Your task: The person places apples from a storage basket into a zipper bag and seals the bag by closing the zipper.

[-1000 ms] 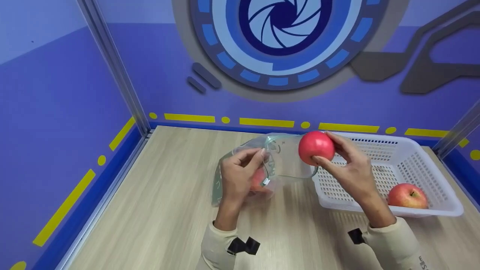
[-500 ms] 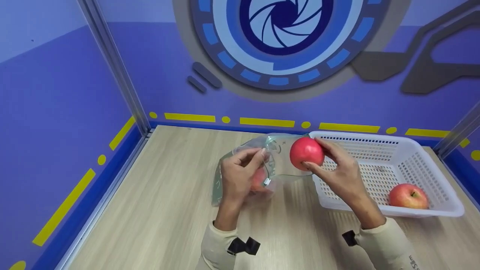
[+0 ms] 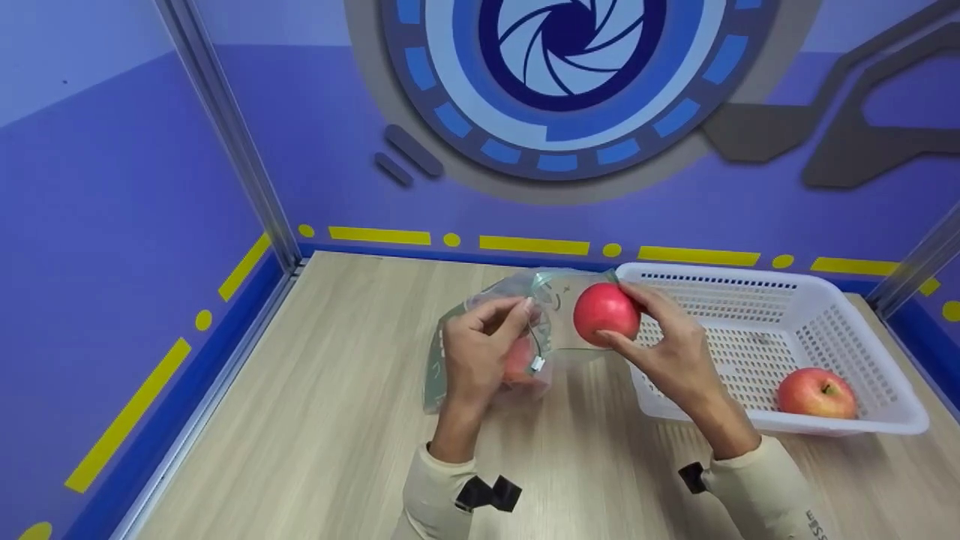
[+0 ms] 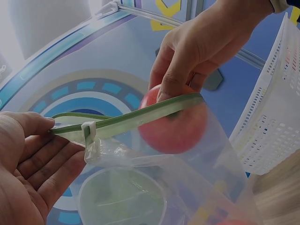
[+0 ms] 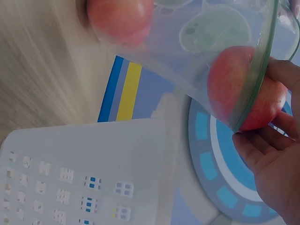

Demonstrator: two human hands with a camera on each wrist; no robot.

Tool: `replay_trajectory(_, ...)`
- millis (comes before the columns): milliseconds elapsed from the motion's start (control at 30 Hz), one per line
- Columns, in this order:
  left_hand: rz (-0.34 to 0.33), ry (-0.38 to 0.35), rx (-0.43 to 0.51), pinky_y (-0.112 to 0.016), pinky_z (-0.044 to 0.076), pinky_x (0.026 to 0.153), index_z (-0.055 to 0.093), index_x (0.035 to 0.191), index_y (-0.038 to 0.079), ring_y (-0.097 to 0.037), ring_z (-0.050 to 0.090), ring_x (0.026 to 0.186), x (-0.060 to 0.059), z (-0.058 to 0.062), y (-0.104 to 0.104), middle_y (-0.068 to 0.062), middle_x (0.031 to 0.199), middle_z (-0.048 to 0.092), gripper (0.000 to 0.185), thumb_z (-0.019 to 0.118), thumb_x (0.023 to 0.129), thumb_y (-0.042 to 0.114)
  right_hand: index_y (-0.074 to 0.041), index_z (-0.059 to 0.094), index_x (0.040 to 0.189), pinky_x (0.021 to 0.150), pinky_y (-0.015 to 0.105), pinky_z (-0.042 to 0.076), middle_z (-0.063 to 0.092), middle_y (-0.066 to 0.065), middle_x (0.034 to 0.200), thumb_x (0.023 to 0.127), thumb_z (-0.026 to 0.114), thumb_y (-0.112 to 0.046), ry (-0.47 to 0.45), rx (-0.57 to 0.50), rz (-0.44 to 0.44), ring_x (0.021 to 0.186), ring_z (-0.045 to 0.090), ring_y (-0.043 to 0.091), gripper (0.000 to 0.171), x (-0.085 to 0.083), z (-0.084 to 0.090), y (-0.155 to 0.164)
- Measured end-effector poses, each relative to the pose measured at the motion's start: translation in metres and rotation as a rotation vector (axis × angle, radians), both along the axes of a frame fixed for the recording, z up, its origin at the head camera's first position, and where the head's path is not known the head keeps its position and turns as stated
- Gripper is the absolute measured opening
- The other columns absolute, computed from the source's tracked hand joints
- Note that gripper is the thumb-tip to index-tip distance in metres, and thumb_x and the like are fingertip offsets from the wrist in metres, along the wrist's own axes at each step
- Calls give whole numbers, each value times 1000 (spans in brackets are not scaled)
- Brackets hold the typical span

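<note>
halfway — red apple (image 3: 606, 313) at zip bag (image 3: 517, 330) mouth — both hands

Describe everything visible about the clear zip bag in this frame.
The zip bag is clear, soft plastic with a green zip strip and white slider. The left hand pinches its rim by the slider, holding the mouth open above the wooden table. One apple lies inside; the right hand holds another apple at the mouth.

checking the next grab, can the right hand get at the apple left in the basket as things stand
Probably not yet: the right hand is gripping another apple at the bag mouth. The basket is open-topped and its apple lies uncovered nearby, so the way looks free once emptied.
</note>
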State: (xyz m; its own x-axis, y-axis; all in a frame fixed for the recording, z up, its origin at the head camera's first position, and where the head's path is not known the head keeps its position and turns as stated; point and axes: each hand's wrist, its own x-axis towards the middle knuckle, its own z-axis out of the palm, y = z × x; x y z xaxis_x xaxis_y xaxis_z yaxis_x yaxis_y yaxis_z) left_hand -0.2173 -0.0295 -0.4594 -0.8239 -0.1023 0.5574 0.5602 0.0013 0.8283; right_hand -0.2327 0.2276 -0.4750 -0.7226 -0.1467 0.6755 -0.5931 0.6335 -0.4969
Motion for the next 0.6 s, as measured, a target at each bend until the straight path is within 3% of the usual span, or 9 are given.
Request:
replay_trajectory(233, -13, 13, 25, -35, 64, 74, 82, 101, 1, -21, 75, 78, -1, 1, 1, -1, 88, 80, 11, 78, 98, 11, -1, 64, 142, 103, 11, 42, 67, 15, 138, 76, 98, -10, -10, 37, 6, 121, 67, 31, 75, -3, -5, -1)
replay_trajectory(367, -22, 6, 48, -36, 64, 73, 82, 101, 0, -23, 75, 76, -1, 0, 3, -3, 88, 79, 12, 78, 98, 10, 0, 65, 141, 104, 34, 54, 67, 15, 138, 78, 96, -10, -11, 53, 7, 120, 68, 35, 71, -5, -9, -1)
replay_trajectory(467, -44, 3, 71, -37, 65, 72, 82, 102, -1, -25, 75, 76, 0, -1, 5, -6, 89, 79, 11, 77, 98, 8, 2, 65, 140, 100, 52, 54, 68, 17, 137, 80, 94, -9, -24, 58, -2, 119, 68, 39, 68, -6, -12, 1)
replay_trajectory(600, -68, 8, 85, -39, 65, 73, 81, 102, -2, -25, 75, 77, 2, -1, 6, -7, 90, 79, 10, 76, 99, 6, 4, 67, 136, 97, 54, 56, 70, 17, 133, 85, 90, -5, -46, 77, -5, 116, 70, 39, 57, -7, -17, 4)
